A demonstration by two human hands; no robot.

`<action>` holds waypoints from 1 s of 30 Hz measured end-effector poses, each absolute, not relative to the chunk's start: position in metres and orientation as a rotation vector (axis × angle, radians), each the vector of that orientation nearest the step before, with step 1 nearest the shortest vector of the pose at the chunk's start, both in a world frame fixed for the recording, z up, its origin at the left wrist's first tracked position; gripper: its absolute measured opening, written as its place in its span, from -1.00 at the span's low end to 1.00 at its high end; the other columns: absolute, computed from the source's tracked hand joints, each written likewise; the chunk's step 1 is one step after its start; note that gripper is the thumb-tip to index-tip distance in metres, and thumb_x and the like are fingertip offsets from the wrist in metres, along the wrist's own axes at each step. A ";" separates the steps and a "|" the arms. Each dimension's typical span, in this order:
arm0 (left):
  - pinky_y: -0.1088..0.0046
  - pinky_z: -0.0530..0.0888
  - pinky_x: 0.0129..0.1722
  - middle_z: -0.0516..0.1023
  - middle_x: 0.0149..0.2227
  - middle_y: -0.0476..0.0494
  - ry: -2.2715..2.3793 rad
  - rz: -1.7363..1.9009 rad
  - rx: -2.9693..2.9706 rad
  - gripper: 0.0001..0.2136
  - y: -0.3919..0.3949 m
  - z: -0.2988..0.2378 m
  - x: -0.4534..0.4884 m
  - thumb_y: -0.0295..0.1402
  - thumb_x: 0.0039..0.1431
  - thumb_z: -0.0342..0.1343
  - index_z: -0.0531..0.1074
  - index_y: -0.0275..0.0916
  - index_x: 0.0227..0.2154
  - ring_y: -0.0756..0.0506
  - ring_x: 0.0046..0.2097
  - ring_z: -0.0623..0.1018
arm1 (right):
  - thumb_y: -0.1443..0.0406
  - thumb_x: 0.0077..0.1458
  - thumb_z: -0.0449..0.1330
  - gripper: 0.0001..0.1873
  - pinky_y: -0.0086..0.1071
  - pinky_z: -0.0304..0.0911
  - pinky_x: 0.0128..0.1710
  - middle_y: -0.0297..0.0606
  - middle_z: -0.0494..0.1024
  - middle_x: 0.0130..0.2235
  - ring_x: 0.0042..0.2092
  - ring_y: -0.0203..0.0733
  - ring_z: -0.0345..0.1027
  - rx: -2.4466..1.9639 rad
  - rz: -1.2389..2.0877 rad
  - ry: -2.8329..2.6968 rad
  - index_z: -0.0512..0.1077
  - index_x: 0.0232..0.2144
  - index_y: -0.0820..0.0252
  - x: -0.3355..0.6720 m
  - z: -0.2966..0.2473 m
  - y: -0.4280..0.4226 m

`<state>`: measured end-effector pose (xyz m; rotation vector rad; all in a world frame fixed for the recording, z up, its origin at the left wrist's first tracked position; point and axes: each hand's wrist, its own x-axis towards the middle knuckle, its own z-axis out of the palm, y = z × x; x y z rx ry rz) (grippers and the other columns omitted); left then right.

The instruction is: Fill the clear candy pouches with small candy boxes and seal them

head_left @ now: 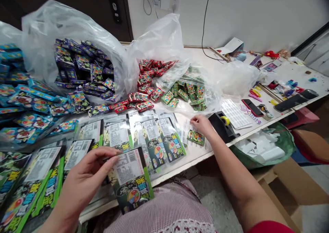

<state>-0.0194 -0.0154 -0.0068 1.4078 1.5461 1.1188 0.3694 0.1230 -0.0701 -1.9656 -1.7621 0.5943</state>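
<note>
My left hand pinches the upper left corner of a clear green-and-black printed packet held over the table's front edge. My right hand reaches out to the right, fingers curled down on a small green box and a clear sleeve lying on the white table. Rows of similar printed packets lie flat between the two hands, and more packets sit at the near left.
Open plastic bags hold small boxes: blue, purple, red and green. A black tape dispenser stands right of my right hand. A phone, label sheet and a bin lie further right.
</note>
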 end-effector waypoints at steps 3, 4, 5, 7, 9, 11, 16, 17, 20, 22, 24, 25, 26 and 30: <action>0.49 0.48 -0.21 0.53 -0.26 -0.01 1.535 1.121 1.397 -0.84 -0.016 -0.008 -0.022 -0.20 0.08 0.24 0.45 -0.14 -0.33 -0.07 -0.21 0.51 | 0.31 0.00 0.20 -0.90 -0.35 0.21 -0.29 -0.27 0.53 -0.42 -0.34 -0.18 0.38 -1.950 0.666 -1.738 0.48 -0.50 0.21 0.374 -0.075 0.120; 0.51 0.47 -0.22 0.52 -0.26 -0.01 1.524 1.130 1.401 -0.85 -0.016 -0.009 -0.022 -0.22 0.09 0.23 0.45 -0.14 -0.33 -0.06 -0.22 0.50 | 0.30 0.00 0.19 -0.89 -0.35 0.21 -0.31 -0.28 0.53 -0.44 -0.36 -0.19 0.38 -1.941 0.694 -1.723 0.47 -0.50 0.21 0.377 -0.073 0.117; 0.53 0.46 -0.23 0.51 -0.26 0.00 1.506 1.143 1.413 -0.87 -0.016 -0.010 -0.022 -0.24 0.10 0.22 0.44 -0.13 -0.32 -0.05 -0.23 0.50 | 0.28 0.01 0.18 -0.87 -0.36 0.21 -0.34 -0.28 0.52 -0.46 -0.38 -0.19 0.38 -1.931 0.720 -1.708 0.46 -0.49 0.21 0.379 -0.069 0.114; 0.55 0.44 -0.24 0.50 -0.25 -0.01 1.465 1.184 1.468 -0.90 -0.016 -0.013 -0.020 -0.28 0.14 0.18 0.43 -0.14 -0.30 -0.04 -0.23 0.49 | 0.21 0.02 0.18 -0.82 -0.35 0.22 -0.37 -0.28 0.50 -0.48 -0.41 -0.19 0.36 -1.899 0.767 -1.689 0.45 -0.49 0.22 0.376 -0.055 0.104; 0.52 0.43 -0.22 0.49 -0.24 -0.04 1.436 1.222 1.541 -0.93 -0.018 -0.014 -0.015 -0.31 0.19 0.13 0.42 -0.15 -0.28 -0.05 -0.21 0.48 | 0.14 0.04 0.17 -0.76 -0.34 0.23 -0.37 -0.28 0.50 -0.47 -0.40 -0.19 0.35 -1.782 0.871 -1.715 0.45 -0.47 0.20 0.358 -0.031 0.093; 0.48 0.41 -0.19 0.48 -0.24 -0.07 1.412 1.238 1.597 -0.94 -0.020 -0.014 -0.009 -0.35 0.22 0.08 0.41 -0.16 -0.27 -0.07 -0.19 0.47 | 0.09 0.07 0.18 -0.74 -0.33 0.26 -0.31 -0.28 0.51 -0.40 -0.35 -0.20 0.36 -1.491 1.101 -1.791 0.47 -0.43 0.16 0.324 -0.003 0.081; 0.40 0.39 -0.17 0.44 -0.28 -0.11 1.314 1.282 1.621 -0.94 -0.026 -0.010 -0.002 -0.38 0.27 0.02 0.38 -0.20 -0.28 -0.08 -0.19 0.45 | 0.19 0.10 0.21 -0.84 -0.30 0.28 -0.26 -0.32 0.52 -0.37 -0.31 -0.22 0.38 -0.848 1.428 -2.071 0.47 -0.48 0.08 0.218 0.050 0.062; 0.40 0.38 -0.17 0.43 -0.28 -0.10 1.302 1.291 1.622 -0.94 -0.028 -0.009 -0.003 -0.38 0.27 0.02 0.37 -0.20 -0.28 -0.07 -0.20 0.45 | 0.21 0.10 0.21 -0.85 -0.30 0.28 -0.27 -0.33 0.52 -0.38 -0.32 -0.22 0.38 -0.815 1.418 -2.122 0.48 -0.49 0.08 0.202 0.053 0.061; 0.40 0.36 -0.18 0.42 -0.27 -0.08 1.273 1.307 1.627 -0.94 -0.032 -0.009 -0.006 -0.37 0.29 0.01 0.36 -0.19 -0.27 -0.05 -0.20 0.43 | 0.26 0.06 0.24 -0.88 -0.32 0.26 -0.35 -0.34 0.52 -0.44 -0.37 -0.23 0.36 -0.845 1.378 -2.258 0.48 -0.51 0.11 0.170 0.049 0.064; 0.39 0.35 -0.19 0.41 -0.27 -0.08 1.268 1.315 1.619 -0.92 -0.033 -0.010 -0.009 -0.36 0.31 -0.01 0.36 -0.19 -0.26 -0.05 -0.20 0.42 | 0.27 0.06 0.23 -0.85 -0.36 0.22 -0.42 -0.34 0.50 -0.49 -0.43 -0.26 0.32 -0.926 1.391 -2.312 0.46 -0.53 0.14 0.162 0.046 0.067; 0.39 0.35 -0.21 0.41 -0.28 -0.08 1.266 1.323 1.611 -0.90 -0.033 -0.011 -0.011 -0.33 0.31 -0.02 0.36 -0.20 -0.27 -0.05 -0.21 0.42 | 0.25 0.07 0.22 -0.83 -0.40 0.16 -0.48 -0.35 0.47 -0.52 -0.48 -0.31 0.27 -1.005 1.419 -2.337 0.44 -0.53 0.17 0.159 0.045 0.068; 0.38 0.36 -0.21 0.41 -0.28 -0.08 1.266 1.328 1.607 -0.90 -0.033 -0.012 -0.012 -0.32 0.30 0.00 0.36 -0.20 -0.27 -0.05 -0.22 0.42 | 0.24 0.07 0.21 -0.82 -0.42 0.14 -0.49 -0.36 0.46 -0.53 -0.49 -0.32 0.25 -1.033 1.427 -2.346 0.44 -0.52 0.18 0.158 0.046 0.067; 0.38 0.36 -0.22 0.41 -0.29 -0.07 1.267 1.331 1.605 -0.91 -0.033 -0.013 -0.012 -0.30 0.29 0.03 0.37 -0.20 -0.26 -0.05 -0.22 0.42 | 0.24 0.08 0.20 -0.82 -0.43 0.12 -0.49 -0.36 0.45 -0.53 -0.48 -0.33 0.24 -1.052 1.426 -2.356 0.43 -0.51 0.19 0.157 0.047 0.066; 0.39 0.37 -0.24 0.42 -0.31 -0.05 1.293 1.371 1.578 -0.87 -0.031 -0.016 -0.010 -0.31 0.18 0.18 0.36 -0.20 -0.29 -0.04 -0.24 0.43 | 0.26 0.08 0.19 -0.83 -0.42 0.11 -0.46 -0.36 0.44 -0.52 -0.46 -0.32 0.23 -1.103 1.380 -2.384 0.42 -0.51 0.20 0.155 0.049 0.062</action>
